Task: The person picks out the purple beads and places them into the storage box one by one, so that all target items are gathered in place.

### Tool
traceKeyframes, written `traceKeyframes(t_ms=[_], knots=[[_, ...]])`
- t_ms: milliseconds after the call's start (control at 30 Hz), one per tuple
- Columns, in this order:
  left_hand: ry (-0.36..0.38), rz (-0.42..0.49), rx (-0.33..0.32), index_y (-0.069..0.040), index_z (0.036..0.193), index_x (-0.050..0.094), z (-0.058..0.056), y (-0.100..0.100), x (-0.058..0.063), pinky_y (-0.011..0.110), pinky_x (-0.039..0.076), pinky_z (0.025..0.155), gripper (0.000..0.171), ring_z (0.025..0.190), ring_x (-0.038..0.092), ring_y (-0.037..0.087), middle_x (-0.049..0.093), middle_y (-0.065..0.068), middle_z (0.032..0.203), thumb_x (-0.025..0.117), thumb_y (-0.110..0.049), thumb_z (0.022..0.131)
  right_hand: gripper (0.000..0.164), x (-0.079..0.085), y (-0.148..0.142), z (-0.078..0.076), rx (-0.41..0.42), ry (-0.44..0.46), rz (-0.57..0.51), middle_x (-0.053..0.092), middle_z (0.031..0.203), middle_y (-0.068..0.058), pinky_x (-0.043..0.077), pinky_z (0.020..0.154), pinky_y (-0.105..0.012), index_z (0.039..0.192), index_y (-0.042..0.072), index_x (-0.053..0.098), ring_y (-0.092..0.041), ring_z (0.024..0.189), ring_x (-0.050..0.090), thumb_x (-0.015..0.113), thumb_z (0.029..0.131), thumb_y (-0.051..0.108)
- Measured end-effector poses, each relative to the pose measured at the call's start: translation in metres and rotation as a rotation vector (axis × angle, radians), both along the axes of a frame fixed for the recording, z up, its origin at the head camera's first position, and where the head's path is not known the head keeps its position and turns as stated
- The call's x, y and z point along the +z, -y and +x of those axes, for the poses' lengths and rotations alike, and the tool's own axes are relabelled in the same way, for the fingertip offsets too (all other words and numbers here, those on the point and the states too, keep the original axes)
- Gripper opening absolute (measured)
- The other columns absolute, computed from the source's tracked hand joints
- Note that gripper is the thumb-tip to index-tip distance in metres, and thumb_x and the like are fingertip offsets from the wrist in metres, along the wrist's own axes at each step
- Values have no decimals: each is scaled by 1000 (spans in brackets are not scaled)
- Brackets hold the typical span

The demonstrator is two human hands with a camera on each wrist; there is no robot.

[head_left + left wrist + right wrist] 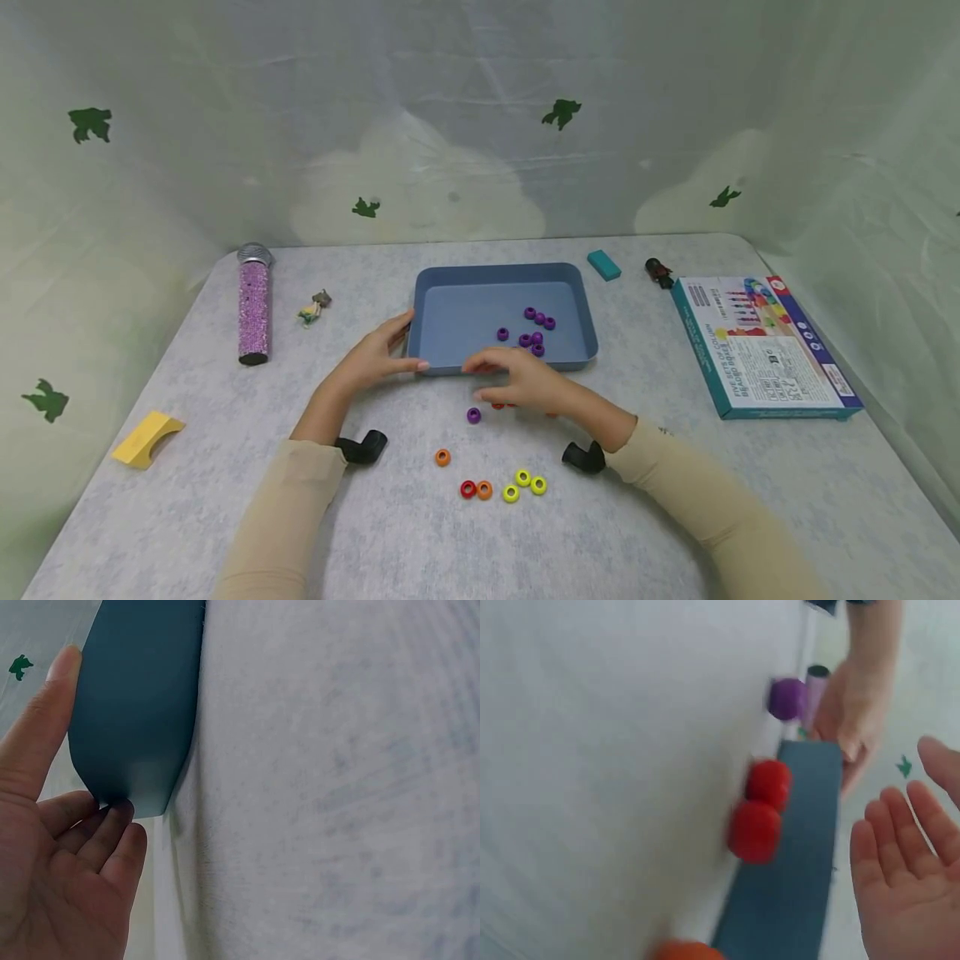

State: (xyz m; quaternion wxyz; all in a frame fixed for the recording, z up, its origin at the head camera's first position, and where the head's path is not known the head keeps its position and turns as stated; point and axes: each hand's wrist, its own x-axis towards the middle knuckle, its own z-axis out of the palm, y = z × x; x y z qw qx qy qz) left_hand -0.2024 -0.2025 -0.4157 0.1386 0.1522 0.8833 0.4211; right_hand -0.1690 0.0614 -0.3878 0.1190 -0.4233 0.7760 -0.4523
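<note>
A shallow blue-grey tray (465, 308) lies on the table, with several purple beads (540, 318) in its right half. My left hand (372, 354) holds the tray's near left corner, thumb at the rim and fingers against the end wall (146, 776). Over the tray's front edge is my right hand (525, 379), its fingers extended and nothing held. Red beads (769, 784) lie near it in front of the tray, partly hidden from the head view. One purple bead (474, 409) sits just outside the tray.
Nearer me lie orange beads (442, 451), a red bead (462, 489) and yellow beads (538, 492). A glittery microphone (254, 308), small figure (311, 312) and yellow arch block (142, 437) stand left. Rightward are a teal block (603, 265), dark figurine (660, 272) and bead box (772, 358).
</note>
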Motion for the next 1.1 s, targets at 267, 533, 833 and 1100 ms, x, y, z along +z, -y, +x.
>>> traceKeyframes(t_ms=[267, 533, 833, 1100], knots=[[-11, -7, 1, -14, 134, 11, -1, 1, 0, 33, 25, 97, 96, 121, 18, 20, 11, 3, 136, 64, -47, 62, 27, -29, 5, 1, 119, -42, 185, 53, 99, 7, 42, 76, -22, 102, 13, 57, -9, 89, 47, 60, 76, 18], [-18, -9, 3, -14, 134, 11, 0, 0, -1, 31, 25, 97, 96, 121, 18, 20, 11, 3, 136, 65, -47, 62, 17, -40, 8, 0, 120, -88, 205, 53, 92, 12, 42, 71, -16, 93, 18, 60, -1, 82, 47, 60, 76, 19], [-19, 4, -8, -12, 134, 10, 0, 0, -1, 31, 24, 97, 96, 121, 18, 20, 10, 5, 136, 65, -45, 62, 24, -17, -4, -13, -27, -43, 30, 54, 94, 8, 46, 71, -26, 99, 10, 59, -6, 86, 50, 58, 77, 20], [-16, 4, -12, -13, 134, 10, 0, 0, 0, 30, 24, 97, 96, 121, 18, 19, 10, 3, 136, 66, -44, 62, 27, -20, -30, -59, -333, 40, -24, 54, 96, 1, 46, 69, -27, 102, 6, 56, -11, 85, 51, 56, 78, 18]])
